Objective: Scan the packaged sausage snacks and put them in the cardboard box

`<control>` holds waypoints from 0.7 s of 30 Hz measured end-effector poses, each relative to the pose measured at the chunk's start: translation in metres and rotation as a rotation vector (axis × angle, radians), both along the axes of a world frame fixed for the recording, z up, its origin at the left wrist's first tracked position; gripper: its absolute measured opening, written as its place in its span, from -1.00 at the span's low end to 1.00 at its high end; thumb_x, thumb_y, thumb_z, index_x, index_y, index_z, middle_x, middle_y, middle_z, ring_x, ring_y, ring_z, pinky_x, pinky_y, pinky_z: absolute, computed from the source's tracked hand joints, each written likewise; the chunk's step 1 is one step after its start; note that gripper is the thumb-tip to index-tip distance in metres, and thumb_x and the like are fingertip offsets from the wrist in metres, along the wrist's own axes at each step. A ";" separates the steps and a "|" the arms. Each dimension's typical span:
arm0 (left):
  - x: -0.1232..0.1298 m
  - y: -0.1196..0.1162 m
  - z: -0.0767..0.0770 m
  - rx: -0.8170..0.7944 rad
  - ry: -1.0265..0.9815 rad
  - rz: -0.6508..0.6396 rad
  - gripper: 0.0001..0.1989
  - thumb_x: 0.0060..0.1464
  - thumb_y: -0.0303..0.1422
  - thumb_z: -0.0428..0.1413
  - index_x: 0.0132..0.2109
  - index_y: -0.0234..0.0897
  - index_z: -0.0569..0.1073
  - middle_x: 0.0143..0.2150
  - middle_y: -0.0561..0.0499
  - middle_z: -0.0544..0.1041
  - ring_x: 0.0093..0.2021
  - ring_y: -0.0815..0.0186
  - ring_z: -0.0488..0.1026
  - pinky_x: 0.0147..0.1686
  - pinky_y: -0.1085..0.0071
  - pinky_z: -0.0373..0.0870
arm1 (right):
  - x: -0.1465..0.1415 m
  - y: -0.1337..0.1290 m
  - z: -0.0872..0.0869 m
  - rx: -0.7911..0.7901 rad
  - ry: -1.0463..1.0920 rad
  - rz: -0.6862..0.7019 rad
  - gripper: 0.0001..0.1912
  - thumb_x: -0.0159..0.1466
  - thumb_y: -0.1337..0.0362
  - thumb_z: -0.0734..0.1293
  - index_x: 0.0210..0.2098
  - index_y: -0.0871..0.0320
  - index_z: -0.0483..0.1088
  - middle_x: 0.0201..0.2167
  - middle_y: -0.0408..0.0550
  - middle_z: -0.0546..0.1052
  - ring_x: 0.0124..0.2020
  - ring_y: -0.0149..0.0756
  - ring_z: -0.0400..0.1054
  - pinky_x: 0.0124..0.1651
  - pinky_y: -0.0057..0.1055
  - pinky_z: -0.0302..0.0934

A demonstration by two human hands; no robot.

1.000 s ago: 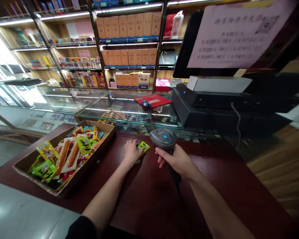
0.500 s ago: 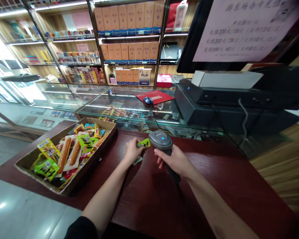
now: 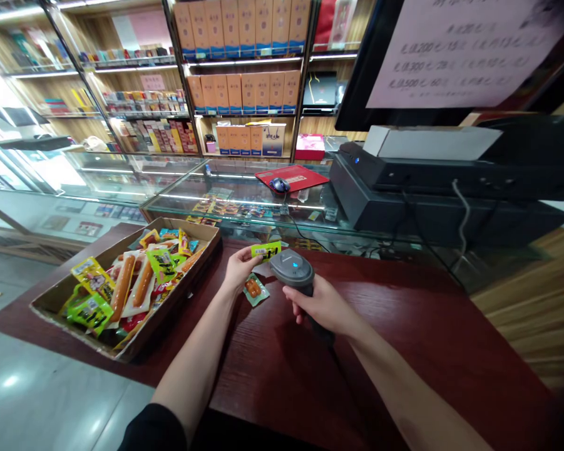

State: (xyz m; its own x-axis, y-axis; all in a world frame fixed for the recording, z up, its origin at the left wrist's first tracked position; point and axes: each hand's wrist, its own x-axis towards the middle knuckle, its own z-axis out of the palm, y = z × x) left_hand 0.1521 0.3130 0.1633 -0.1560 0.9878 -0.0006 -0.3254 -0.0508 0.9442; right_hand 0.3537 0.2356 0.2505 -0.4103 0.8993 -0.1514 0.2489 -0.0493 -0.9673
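My left hand (image 3: pixel 239 268) pinches a green snack packet (image 3: pixel 267 251) by its left end, holding it above the dark red table. Wrapped round the handle of a grey barcode scanner (image 3: pixel 292 270) is my right hand (image 3: pixel 326 305). The scanner's head, with a blue light on top, points at the packet and is close to its right end. Below my left hand a clear packet with orange-brown food (image 3: pixel 255 289) lies on the table. To the left stands a cardboard box (image 3: pixel 169 319) filled with snack packets and sausages (image 3: pixel 143 283).
Behind the table runs a glass display counter (image 3: pixel 178 188) bearing a red mouse pad (image 3: pixel 310 178) and a computer mouse (image 3: pixel 279 185). A monitor with a paper notice (image 3: pixel 451 62) and black machines (image 3: pixel 394 207) stand at the right. Shelves of boxes (image 3: pixel 244 91) line the back.
The green packet has moved left and up with my left hand, showing more of its face. The scanner has shifted slightly left. The clear packet on the table has become visible.
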 end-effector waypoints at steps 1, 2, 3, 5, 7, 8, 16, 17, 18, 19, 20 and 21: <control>0.001 0.000 0.000 -0.002 -0.009 0.010 -0.53 -0.34 -0.28 0.40 -0.20 -0.38 0.56 -0.22 -0.14 0.62 -0.24 0.23 0.55 -0.11 0.31 0.41 | -0.001 -0.001 0.000 -0.001 -0.010 0.004 -0.70 0.20 0.09 0.35 -0.30 0.17 0.24 -0.65 -0.24 0.41 -0.68 -0.41 0.35 -0.62 -0.51 0.23; 0.001 0.000 0.000 -0.011 -0.013 0.019 -0.53 -0.35 -0.28 0.40 -0.21 -0.38 0.56 -0.22 -0.15 0.62 -0.24 0.23 0.55 -0.11 0.31 0.41 | -0.002 -0.001 0.000 0.000 -0.015 0.007 -0.70 0.19 0.09 0.35 -0.30 0.16 0.24 -0.65 -0.25 0.40 -0.68 -0.41 0.35 -0.63 -0.51 0.22; 0.001 0.000 0.000 -0.023 -0.012 0.026 -0.53 -0.36 -0.28 0.41 -0.23 -0.39 0.56 -0.23 -0.15 0.63 -0.24 0.22 0.56 -0.11 0.31 0.42 | -0.002 -0.002 0.000 0.001 -0.019 0.009 -0.70 0.19 0.08 0.35 -0.30 0.16 0.24 -0.65 -0.25 0.40 -0.68 -0.41 0.34 -0.63 -0.51 0.22; 0.001 0.000 -0.001 -0.048 -0.001 0.032 -0.53 -0.38 -0.27 0.41 -0.25 -0.40 0.56 -0.25 -0.15 0.63 -0.26 0.23 0.56 -0.12 0.32 0.42 | -0.003 -0.003 0.000 0.003 -0.017 0.011 -0.69 0.19 0.07 0.36 -0.29 0.16 0.25 -0.65 -0.25 0.40 -0.68 -0.42 0.34 -0.64 -0.52 0.21; 0.000 0.000 -0.001 -0.064 0.007 0.031 -0.53 -0.38 -0.26 0.41 -0.25 -0.40 0.56 -0.26 -0.15 0.63 -0.28 0.25 0.56 -0.14 0.33 0.42 | -0.002 -0.003 0.001 0.002 -0.012 0.013 -0.67 0.18 0.05 0.36 -0.28 0.16 0.25 -0.65 -0.25 0.40 -0.67 -0.41 0.34 -0.65 -0.52 0.21; 0.000 0.000 -0.002 -0.069 0.013 0.031 -0.53 -0.38 -0.26 0.41 -0.25 -0.40 0.56 -0.27 -0.15 0.63 -0.28 0.26 0.56 -0.14 0.34 0.43 | -0.002 -0.003 0.001 0.002 -0.009 0.013 -0.67 0.18 0.05 0.36 -0.27 0.16 0.25 -0.65 -0.25 0.40 -0.67 -0.41 0.34 -0.65 -0.52 0.21; 0.000 0.000 -0.004 -0.059 0.038 0.019 -0.53 -0.35 -0.25 0.41 -0.23 -0.39 0.56 -0.26 -0.15 0.62 -0.30 0.25 0.56 -0.18 0.31 0.45 | 0.000 -0.002 0.001 -0.002 -0.012 0.015 -0.67 0.19 0.06 0.36 -0.23 0.15 0.27 -0.64 -0.26 0.40 -0.67 -0.40 0.35 -0.64 -0.51 0.22; 0.000 -0.001 -0.003 -0.056 0.033 0.002 -0.53 -0.34 -0.25 0.40 -0.22 -0.38 0.57 -0.26 -0.15 0.62 -0.30 0.23 0.56 -0.19 0.29 0.46 | 0.000 -0.002 0.000 0.002 -0.009 0.022 -0.67 0.19 0.06 0.36 -0.22 0.16 0.27 -0.64 -0.25 0.41 -0.66 -0.40 0.35 -0.63 -0.50 0.23; 0.001 -0.002 -0.002 -0.054 0.026 -0.016 -0.53 -0.33 -0.25 0.40 -0.21 -0.37 0.57 -0.25 -0.16 0.62 -0.30 0.21 0.56 -0.20 0.27 0.47 | 0.000 -0.002 -0.001 0.006 -0.007 0.027 -0.67 0.20 0.06 0.36 -0.22 0.16 0.27 -0.64 -0.25 0.41 -0.66 -0.40 0.36 -0.62 -0.50 0.24; 0.001 -0.003 -0.001 -0.052 0.019 -0.032 -0.53 -0.33 -0.25 0.40 -0.20 -0.37 0.57 -0.24 -0.16 0.62 -0.30 0.19 0.56 -0.21 0.25 0.47 | 0.000 -0.001 -0.001 0.010 -0.003 0.030 -0.67 0.20 0.05 0.36 -0.22 0.16 0.27 -0.64 -0.25 0.41 -0.66 -0.40 0.36 -0.62 -0.49 0.24; 0.002 -0.003 0.000 -0.051 0.014 -0.044 -0.52 -0.33 -0.26 0.40 -0.19 -0.37 0.57 -0.24 -0.17 0.62 -0.30 0.18 0.56 -0.21 0.24 0.48 | 0.001 -0.001 -0.002 0.012 0.002 0.029 -0.66 0.19 0.05 0.36 -0.22 0.16 0.28 -0.64 -0.25 0.42 -0.66 -0.39 0.36 -0.61 -0.49 0.25; 0.002 -0.004 0.001 -0.049 0.013 -0.043 -0.52 -0.34 -0.25 0.41 -0.20 -0.37 0.57 -0.25 -0.17 0.62 -0.30 0.18 0.56 -0.21 0.24 0.48 | 0.001 -0.001 -0.002 0.011 0.008 0.027 -0.65 0.19 0.04 0.37 -0.23 0.16 0.28 -0.64 -0.25 0.42 -0.66 -0.39 0.37 -0.61 -0.48 0.25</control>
State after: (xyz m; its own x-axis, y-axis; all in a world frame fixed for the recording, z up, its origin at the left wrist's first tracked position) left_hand 0.1539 0.3092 0.1647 -0.1135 0.9924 -0.0476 -0.3135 0.0097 0.9495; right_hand 0.3545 0.2344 0.2483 -0.4359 0.8894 -0.1380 0.2424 -0.0316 -0.9697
